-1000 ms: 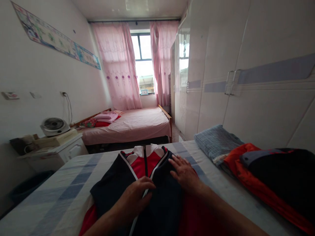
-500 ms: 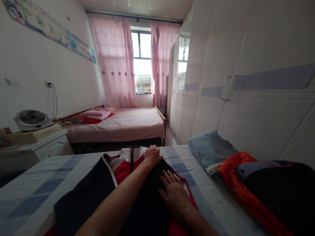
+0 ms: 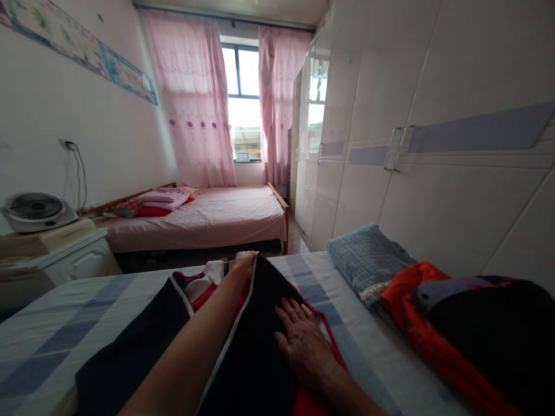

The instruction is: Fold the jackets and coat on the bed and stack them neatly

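A dark navy jacket (image 3: 251, 358) with red panels, white piping and a white collar with a zip lies spread on the bed in front of me. At its far end, beside the collar, my left hand (image 3: 245, 263) is closed on the cloth and holds its edge slightly raised. My right hand (image 3: 304, 342) rests flat on the right side of the jacket, fingers spread, near the red trim. My left forearm covers part of the red front.
The jacket lies on a blue-and-white striped bed sheet (image 3: 97, 323). To the right are a folded blue plaid cloth (image 3: 368, 254) and an orange and black garment (image 3: 472, 323). A pink bed (image 3: 225, 214) stands beyond, a fan (image 3: 38, 209) at left, white wardrobes (image 3: 459, 225) at right.
My left hand has gone from lying on the jacket to gripping its edge and shifted left, lifting the cloth. My right hand stays flat in place. The view has turned slightly.
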A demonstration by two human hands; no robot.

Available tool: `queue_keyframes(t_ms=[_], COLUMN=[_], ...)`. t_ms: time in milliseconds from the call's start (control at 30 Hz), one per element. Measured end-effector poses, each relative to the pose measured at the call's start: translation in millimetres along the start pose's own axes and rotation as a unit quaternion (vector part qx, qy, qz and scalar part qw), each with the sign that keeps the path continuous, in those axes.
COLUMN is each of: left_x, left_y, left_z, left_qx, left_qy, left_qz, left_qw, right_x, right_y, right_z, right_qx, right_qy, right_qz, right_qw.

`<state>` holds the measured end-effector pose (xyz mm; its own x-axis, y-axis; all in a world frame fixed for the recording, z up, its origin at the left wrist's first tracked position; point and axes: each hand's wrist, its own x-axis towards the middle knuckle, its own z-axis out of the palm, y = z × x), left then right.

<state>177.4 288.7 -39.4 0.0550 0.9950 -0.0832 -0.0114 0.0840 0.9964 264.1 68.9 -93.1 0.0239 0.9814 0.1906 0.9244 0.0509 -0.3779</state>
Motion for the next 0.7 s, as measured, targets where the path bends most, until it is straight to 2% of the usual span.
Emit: queue_keyframes(t_ms=[67,167,233,333,400,467,567,700], left_x=[-2,-13,-28,-60,-86,-114,-158,-220], left_y=[-2,-1,0,-4,-9,-14,-17,-21], left_z=[2,1,-5,-28,-52,-83,-136,-200], left_qx=[0.101,0.228,0.299,0.396,0.448,0.486,0.524,0.558], left_qy=[-0.008,-0.027,-0.071,-0.177,-0.227,-0.247,-0.249,-0.211], left_qz=[0.048,0.155,0.236,0.324,0.345,0.344,0.331,0.329], left_qw=[0.994,0.961,0.922,0.841,0.793,0.764,0.745,0.732], right_x=[1,1,2,2,2,2,2,-2], right_y=[1,1,2,1,1,1,3,0], right_z=[1,1,1,0,0,0,-1,-8], right_qx=[-0.002,-0.008,-0.016,-0.036,-0.053,-0.071,-0.099,-0.109], right_qy=[-0.005,-0.010,-0.006,0.002,0.003,0.005,0.009,-0.003], right_qz=[0.002,0.000,-0.005,-0.014,-0.017,-0.017,-0.014,-0.015], right_qw=[1.000,1.000,1.000,0.999,0.998,0.997,0.995,0.994])
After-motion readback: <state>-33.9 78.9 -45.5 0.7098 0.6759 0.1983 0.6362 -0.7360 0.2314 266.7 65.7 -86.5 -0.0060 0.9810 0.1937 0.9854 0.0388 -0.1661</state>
